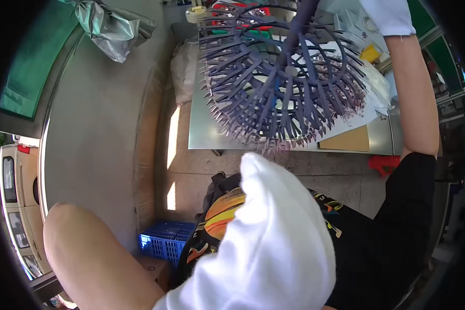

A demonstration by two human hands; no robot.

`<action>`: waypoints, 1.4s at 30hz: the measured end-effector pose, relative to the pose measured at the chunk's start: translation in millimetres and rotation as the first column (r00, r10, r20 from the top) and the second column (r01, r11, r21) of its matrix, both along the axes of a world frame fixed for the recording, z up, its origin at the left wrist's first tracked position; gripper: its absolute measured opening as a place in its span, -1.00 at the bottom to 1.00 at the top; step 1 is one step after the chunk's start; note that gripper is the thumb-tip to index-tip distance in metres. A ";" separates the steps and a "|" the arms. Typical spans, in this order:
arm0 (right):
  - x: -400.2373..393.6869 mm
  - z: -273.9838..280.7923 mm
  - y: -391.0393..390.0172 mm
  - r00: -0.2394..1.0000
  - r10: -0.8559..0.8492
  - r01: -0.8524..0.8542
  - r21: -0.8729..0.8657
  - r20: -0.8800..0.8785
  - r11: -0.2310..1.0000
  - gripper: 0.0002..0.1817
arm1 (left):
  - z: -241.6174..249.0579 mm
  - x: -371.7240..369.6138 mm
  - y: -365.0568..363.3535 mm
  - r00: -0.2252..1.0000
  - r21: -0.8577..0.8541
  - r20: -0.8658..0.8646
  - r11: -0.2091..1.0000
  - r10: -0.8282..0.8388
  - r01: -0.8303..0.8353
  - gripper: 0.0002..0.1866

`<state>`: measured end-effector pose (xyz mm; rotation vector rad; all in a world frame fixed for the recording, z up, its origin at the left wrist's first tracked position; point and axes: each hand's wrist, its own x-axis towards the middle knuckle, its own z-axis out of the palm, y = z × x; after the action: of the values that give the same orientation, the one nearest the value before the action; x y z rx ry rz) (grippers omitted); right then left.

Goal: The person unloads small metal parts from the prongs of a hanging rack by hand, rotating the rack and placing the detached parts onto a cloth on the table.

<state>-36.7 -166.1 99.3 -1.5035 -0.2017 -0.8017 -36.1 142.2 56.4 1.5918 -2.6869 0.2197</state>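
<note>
A dark round rack with many radiating prongs hangs from a thick dark rod above the table; small pinkish metallic pieces sit on its prong ends. In a white glove, my left hand points up from the bottom centre, its fingers pressed together just below the rack's lower rim. Whether anything is between those fingertips is hidden. My right hand, also gloved in white, is raised at the top right, beside the rack; its fingers are cut off by the frame edge.
Behind the rack stands a metal table with cardboard, plastic sheeting and a red tray of small parts. A blue crate is on the floor at the lower left. Silver foil hangs at the upper left; a red object lies right.
</note>
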 end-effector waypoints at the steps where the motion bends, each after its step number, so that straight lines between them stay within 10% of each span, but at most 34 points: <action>1: 18.7 2.8 14.7 0.988 -0.145 0.150 0.097 -0.051 0.984 -0.76 | -8.0 5.6 5.9 1.000 -0.003 -0.011 1.000 -0.014 0.014 -0.79; 4: 56.7 8.7 51.0 0.796 -0.592 0.605 0.186 -0.126 0.774 -0.81 | -21.7 20.6 25.3 0.997 -0.014 -0.042 0.998 -0.060 0.059 -0.78; 9: 59.7 11.1 57.6 0.654 -0.755 0.749 0.177 -0.049 0.638 -0.65 | -27.5 45.9 51.3 0.993 -0.021 -0.053 0.994 -0.108 0.107 -0.77; 14: 8.1 -1.5 -9.4 0.943 -0.319 0.332 0.186 -0.096 0.925 -0.67 | -33.4 54.8 49.4 0.996 0.021 0.024 0.996 -0.085 0.084 -0.75; 17: 30.3 3.4 11.3 0.979 -0.176 0.197 0.247 -0.104 0.949 -0.62 | -33.4 101.1 49.5 0.990 0.390 -0.057 0.910 -0.127 0.139 -0.76; 21: 78.3 20.1 4.9 0.939 0.291 -0.273 0.121 -0.182 0.955 -0.62 | -94.8 194.8 69.2 0.942 0.160 -0.091 0.939 0.323 -0.306 -0.85; 26: 89.1 16.9 -3.3 0.865 0.467 -0.479 -0.029 -0.183 0.877 -0.63 | -167.1 243.3 43.9 0.630 0.169 -0.431 0.744 0.646 -0.647 -0.75; 29: 96.5 10.0 11.9 0.997 -0.068 0.071 0.200 -0.025 0.977 -0.68 | -187.3 253.2 26.5 0.515 0.297 -0.520 0.710 0.681 -0.639 -0.71; 35: 83.3 2.2 -22.7 0.957 -0.247 0.274 0.195 -0.156 0.942 -0.79 | -200.3 240.8 -33.8 0.118 0.488 -0.797 0.747 0.592 -0.451 -0.57; 38: 70.6 -11.5 42.4 0.520 -0.844 0.784 -0.320 -0.129 0.532 -0.53 | -232.4 236.5 -69.7 -0.342 0.646 -0.751 0.736 0.565 -0.204 -0.50; 41: 10.1 -72.3 79.7 0.459 -0.753 0.855 -0.463 0.471 0.232 -0.76 | -220.9 226.8 -80.4 -0.542 0.692 -0.575 0.718 0.613 0.079 -0.49; 42: 6.8 -97.7 127.9 0.763 -0.589 0.639 -0.452 0.267 0.623 -0.75 | -229.5 225.4 -86.3 -0.618 0.675 -0.520 0.727 0.590 0.126 -0.65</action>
<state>-29.9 -38.2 1.6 -2.1013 0.0556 -1.4648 189.3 55.9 -173.0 1.1952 -0.4277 -1.3522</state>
